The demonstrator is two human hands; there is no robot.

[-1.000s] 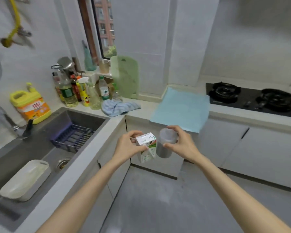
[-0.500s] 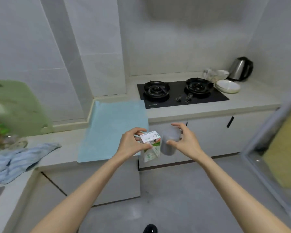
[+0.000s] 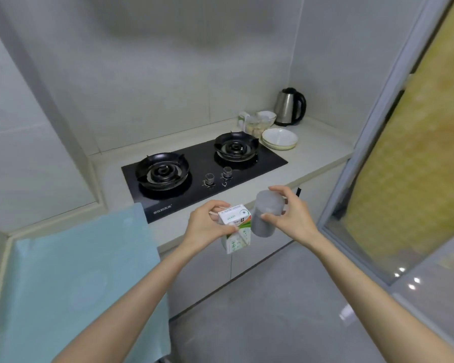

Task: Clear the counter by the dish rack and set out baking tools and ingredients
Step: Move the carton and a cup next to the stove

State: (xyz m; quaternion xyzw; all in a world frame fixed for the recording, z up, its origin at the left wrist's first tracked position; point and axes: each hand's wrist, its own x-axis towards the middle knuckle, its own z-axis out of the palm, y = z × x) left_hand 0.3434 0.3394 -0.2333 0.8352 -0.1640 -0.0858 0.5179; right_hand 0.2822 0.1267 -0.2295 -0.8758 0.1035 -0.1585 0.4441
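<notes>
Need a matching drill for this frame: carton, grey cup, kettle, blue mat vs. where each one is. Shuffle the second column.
Things:
1. carton
2. grey cup
3. kettle
4. blue mat

Places:
A. far corner of the counter, right of the stove
B. held in the left hand
C. lying on the counter, left of the stove
D. held in the right hand

Pairs: 1-B, 2-D, 3-A, 4-C
</notes>
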